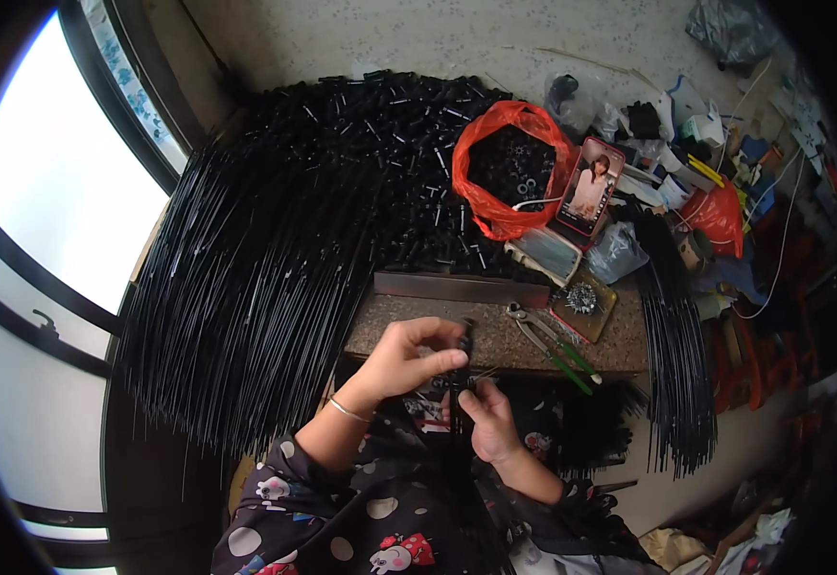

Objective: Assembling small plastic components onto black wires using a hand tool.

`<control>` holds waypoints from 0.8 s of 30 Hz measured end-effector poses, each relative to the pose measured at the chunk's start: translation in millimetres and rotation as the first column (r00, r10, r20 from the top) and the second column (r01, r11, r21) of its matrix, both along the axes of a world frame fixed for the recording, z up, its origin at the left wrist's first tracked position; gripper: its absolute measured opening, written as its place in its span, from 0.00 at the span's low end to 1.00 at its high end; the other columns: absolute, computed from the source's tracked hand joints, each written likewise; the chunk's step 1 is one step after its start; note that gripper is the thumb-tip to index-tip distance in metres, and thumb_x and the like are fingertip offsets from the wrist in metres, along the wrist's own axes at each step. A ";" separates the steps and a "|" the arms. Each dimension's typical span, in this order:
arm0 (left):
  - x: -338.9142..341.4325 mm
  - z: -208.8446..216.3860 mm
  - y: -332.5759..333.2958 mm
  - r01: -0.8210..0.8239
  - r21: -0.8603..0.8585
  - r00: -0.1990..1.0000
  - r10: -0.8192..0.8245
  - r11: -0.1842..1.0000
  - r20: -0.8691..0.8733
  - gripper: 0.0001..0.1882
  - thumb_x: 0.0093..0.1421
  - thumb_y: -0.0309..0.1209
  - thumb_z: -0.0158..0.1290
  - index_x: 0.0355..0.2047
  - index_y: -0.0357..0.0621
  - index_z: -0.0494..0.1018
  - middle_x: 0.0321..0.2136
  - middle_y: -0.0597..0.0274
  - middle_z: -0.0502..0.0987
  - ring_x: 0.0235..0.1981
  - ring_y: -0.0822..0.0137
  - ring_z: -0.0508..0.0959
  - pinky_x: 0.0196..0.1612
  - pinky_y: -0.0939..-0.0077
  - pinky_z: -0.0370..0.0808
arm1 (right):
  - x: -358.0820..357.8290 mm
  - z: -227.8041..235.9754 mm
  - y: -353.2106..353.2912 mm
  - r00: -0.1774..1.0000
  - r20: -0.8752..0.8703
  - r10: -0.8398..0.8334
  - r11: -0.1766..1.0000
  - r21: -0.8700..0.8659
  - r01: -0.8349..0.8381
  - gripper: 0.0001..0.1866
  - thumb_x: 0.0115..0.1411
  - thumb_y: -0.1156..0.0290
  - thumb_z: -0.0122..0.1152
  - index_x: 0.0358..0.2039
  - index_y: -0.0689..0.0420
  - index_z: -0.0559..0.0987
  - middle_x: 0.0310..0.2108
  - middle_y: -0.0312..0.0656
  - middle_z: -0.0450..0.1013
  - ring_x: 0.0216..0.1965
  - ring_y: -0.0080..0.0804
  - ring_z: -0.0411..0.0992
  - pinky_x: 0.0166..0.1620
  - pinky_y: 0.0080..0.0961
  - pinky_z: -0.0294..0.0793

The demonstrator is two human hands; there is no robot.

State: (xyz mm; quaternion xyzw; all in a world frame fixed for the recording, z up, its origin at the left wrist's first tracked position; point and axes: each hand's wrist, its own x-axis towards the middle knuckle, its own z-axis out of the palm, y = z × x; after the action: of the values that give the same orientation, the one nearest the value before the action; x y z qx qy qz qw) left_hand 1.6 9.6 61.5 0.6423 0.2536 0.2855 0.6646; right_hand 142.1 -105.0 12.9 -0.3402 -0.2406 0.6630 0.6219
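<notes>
My left hand (pixel 411 359), with a bracelet on its wrist, pinches a short black cylindrical piece (pixel 465 337) between thumb and fingers, just past the table's near edge. Below it my right hand (pixel 491 422) is closed around a thin black rod (pixel 455 410) that runs down from this piece toward my lap. Whether one rod or several are in the grip, I cannot tell against the dark clothing. Close beyond both hands lies the bare strip of the speckled table (pixel 409 321).
A thick sheaf of long black rods (pixel 246 287) overhangs the table's left; a smaller bundle (pixel 673 355) hangs at right. Behind are heaped black cylinders (pixel 380 115), a red plastic bag (pixel 466 182) of small parts, a propped phone (pixel 592 187), green-handled pliers (pixel 553 350) and small metal pieces (pixel 581 298).
</notes>
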 end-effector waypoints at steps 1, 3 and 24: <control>-2.8 -1.1 2.2 -0.015 0.004 0.997 0.016 1.000 -0.078 0.21 0.54 0.29 0.57 0.47 0.34 0.67 0.38 0.63 0.74 0.40 0.74 0.72 0.45 0.78 0.70 | 0.7 0.0 0.6 1.000 -0.007 0.008 1.000 -0.019 -0.009 0.07 0.59 0.69 0.54 0.29 0.58 0.68 0.29 0.39 0.72 0.29 0.25 0.71 0.34 0.23 0.74; -4.2 7.0 -3.1 -0.064 -0.070 0.998 0.064 0.995 -0.011 0.16 0.54 0.23 0.55 0.43 0.34 0.69 0.34 0.65 0.74 0.39 0.76 0.72 0.43 0.80 0.70 | 1.2 -4.5 1.0 1.000 -0.011 0.017 1.000 -0.017 -0.017 0.07 0.59 0.69 0.54 0.29 0.58 0.69 0.29 0.39 0.72 0.29 0.25 0.72 0.34 0.23 0.74; -10.9 4.5 1.6 -0.111 0.205 0.987 0.131 0.973 -0.089 0.12 0.54 0.25 0.56 0.38 0.35 0.70 0.32 0.64 0.75 0.36 0.74 0.74 0.42 0.80 0.71 | 0.2 -14.7 10.9 0.989 -0.017 0.144 0.990 -0.003 -0.144 0.07 0.58 0.67 0.56 0.32 0.57 0.71 0.29 0.40 0.73 0.30 0.25 0.71 0.35 0.23 0.72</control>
State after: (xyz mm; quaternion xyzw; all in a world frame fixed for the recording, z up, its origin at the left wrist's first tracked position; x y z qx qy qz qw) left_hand -9.3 11.1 66.0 0.7026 0.2959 0.3163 0.5646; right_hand 142.3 -94.0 -1.8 -0.3175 -0.2579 0.7096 0.5738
